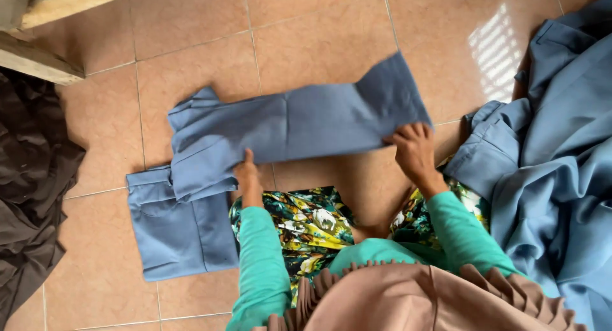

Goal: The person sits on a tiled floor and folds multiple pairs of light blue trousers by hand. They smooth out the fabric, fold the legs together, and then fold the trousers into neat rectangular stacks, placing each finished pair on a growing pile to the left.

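The blue trousers lay on the tiled floor, the legs folded across toward the waist part at the left. The left hand pressed flat on the fold's lower edge, its fingers hidden under the cloth, so I could not tell their spread; the right hand pinched the hem end with fingers curled over it. The fold looked loose: if the right hand let go early, the leg could slide off askew on the smooth tiles. A heap of blue cloth lay just beside the right arm, a dark cloth well apart at left. No packages, labels or signs showed.
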